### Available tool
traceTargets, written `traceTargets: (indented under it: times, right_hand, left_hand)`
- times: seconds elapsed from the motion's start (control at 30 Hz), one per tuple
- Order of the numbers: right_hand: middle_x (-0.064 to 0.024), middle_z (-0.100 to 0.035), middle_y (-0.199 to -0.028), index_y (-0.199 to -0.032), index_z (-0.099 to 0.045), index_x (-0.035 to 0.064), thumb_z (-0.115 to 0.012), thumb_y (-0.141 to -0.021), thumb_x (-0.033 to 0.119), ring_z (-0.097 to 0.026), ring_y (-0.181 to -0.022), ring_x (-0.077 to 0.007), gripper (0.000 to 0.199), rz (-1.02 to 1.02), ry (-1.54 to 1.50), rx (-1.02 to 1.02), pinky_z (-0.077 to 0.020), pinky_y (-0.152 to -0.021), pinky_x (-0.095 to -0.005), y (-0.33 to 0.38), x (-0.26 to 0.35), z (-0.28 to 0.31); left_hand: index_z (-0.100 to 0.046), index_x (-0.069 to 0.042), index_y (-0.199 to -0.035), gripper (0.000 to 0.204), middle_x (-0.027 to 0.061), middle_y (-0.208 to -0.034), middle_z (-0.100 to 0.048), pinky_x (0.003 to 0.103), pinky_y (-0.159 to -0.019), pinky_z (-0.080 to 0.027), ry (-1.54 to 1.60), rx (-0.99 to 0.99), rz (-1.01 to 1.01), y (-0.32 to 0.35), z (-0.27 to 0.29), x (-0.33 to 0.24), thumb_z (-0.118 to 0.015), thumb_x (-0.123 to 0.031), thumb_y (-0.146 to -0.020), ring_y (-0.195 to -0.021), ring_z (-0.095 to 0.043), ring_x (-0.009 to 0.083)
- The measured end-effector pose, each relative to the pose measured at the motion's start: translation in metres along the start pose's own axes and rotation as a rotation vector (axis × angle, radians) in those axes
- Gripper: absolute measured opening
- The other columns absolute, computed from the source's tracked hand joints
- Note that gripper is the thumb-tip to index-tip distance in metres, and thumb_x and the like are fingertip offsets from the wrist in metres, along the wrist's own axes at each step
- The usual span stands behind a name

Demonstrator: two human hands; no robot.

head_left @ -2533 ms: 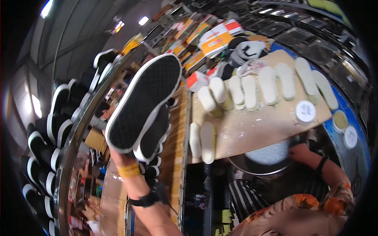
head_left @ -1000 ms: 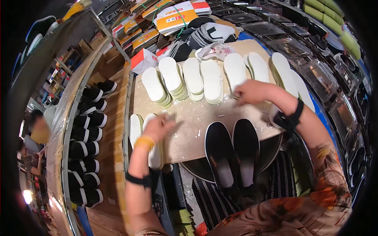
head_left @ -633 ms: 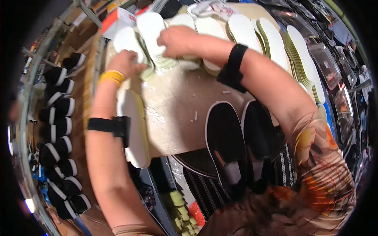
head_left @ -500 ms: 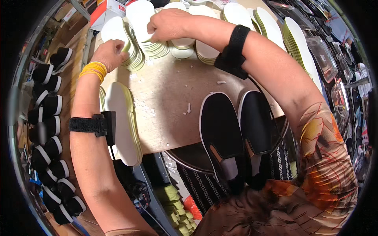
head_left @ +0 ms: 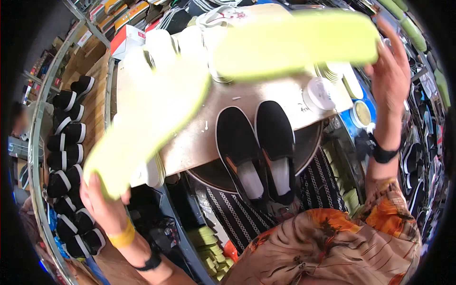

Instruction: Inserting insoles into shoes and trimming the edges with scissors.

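Note:
In my left hand (head_left: 103, 204) I grip one end of a pale yellow-green insole (head_left: 152, 118), which slants up and away over the table. My right hand (head_left: 392, 78), raised at the far right, is closed on the end of another insole (head_left: 294, 45) stretching leftward, blurred by motion. Both insoles are in the air and hide much of the tabletop. Between my arms, at the table's near edge, stand a black slip-on shoe (head_left: 235, 135) and its mate (head_left: 275, 128), toes pointing away and openings toward me.
Stacks of insoles (head_left: 159, 45) line the back of the table (head_left: 190, 152). A round white-lidded tub (head_left: 320, 94) sits at its right side, near an open tin (head_left: 361, 114). Black shoes with white soles (head_left: 66, 147) fill a rack on the left. Insoles (head_left: 204, 237) lie piled below.
Both hands have left the insole stacks at the back, each lifting an insole. The left came nearer to me, the right swung far out to the right. The view has shifted.

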State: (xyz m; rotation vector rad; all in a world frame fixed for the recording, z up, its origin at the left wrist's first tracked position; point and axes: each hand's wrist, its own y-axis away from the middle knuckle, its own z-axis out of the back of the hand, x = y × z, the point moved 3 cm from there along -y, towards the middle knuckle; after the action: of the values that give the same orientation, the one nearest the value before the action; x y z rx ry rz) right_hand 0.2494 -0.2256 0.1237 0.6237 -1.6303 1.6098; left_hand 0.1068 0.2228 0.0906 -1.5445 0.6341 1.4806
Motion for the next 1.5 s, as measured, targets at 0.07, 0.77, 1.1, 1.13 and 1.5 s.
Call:
traceTargets:
  times: [0.07, 0.77, 1.1, 1.13, 1.5]
  right_hand:
    - [-0.0081, -0.059, -0.097, -0.110, -0.054, -0.0025, -0.050, -0.087, 0.014, -0.053, -0.059, -0.0066, 0.028, -0.182, -0.019, -0.004, -0.0403, -0.044, -0.0162, 0.028, 0.022, 0.064]
    - [-0.0081, -0.056, -0.083, -0.099, -0.054, 0.0047, -0.051, -0.072, 0.020, -0.052, -0.064, -0.0137, 0.031, 1.004, 0.507, 0.808, -0.0395, -0.050, -0.0212, 0.259, 0.079, -0.018]
    - [-0.0051, -0.053, -0.077, -0.080, -0.055, 0.0045, -0.055, -0.064, 0.018, -0.050, -0.070, -0.0171, 0.021, 0.877, 0.597, 0.665, -0.0405, -0.063, -0.0265, 0.209, 0.052, -0.011]
    - [-0.0051, -0.053, -0.077, -0.080, -0.055, 0.0045, -0.055, -0.064, 0.018, -0.050, -0.070, -0.0171, 0.021, 0.871, 0.602, 0.667, -0.0405, -0.063, -0.0265, 0.208, 0.043, -0.011]
    - [-0.0073, -0.062, -0.091, -0.096, -0.059, 0.0080, -0.055, -0.058, -0.002, -0.059, -0.077, -0.0263, 0.039, 0.338, 0.482, 0.544, -0.0473, -0.066, -0.0380, 0.158, -0.003, -0.007]
  left_hand:
    - [-0.053, 0.004, -0.095, 0.030, 0.0077, -0.065, -0.056, 0.019, -0.029, -0.030, -0.011, -0.116, 0.118, 0.043, -0.003, -0.018, -0.046, -0.023, -0.087, -0.035, -0.042, 0.0091]
    - [-0.052, 0.001, -0.099, 0.029, 0.0081, -0.085, -0.052, 0.024, -0.056, -0.051, -1.419, 0.842, -0.738, 0.208, -0.142, 0.006, -0.050, -0.010, -0.073, -0.082, -0.056, 0.0194]
    - [-0.059, -0.004, -0.081, 0.012, 0.0086, -0.084, -0.058, 0.029, -0.058, -0.051, -1.345, 1.050, -0.795, 0.161, -0.176, 0.042, -0.051, -0.010, -0.074, -0.075, -0.061, 0.0208]
    - [-0.059, -0.004, -0.081, 0.012, 0.0086, -0.084, -0.058, 0.029, -0.058, -0.051, -1.338, 1.055, -0.797, 0.155, -0.185, 0.044, -0.051, -0.010, -0.074, -0.075, -0.061, 0.0208]
    - [-0.049, 0.002, -0.109, 0.047, 0.0215, -0.107, -0.051, 0.040, -0.077, -0.048, -1.145, 1.285, -0.221, 0.116, -0.214, 0.018, -0.064, -0.021, -0.070, -0.090, -0.056, 0.0361]
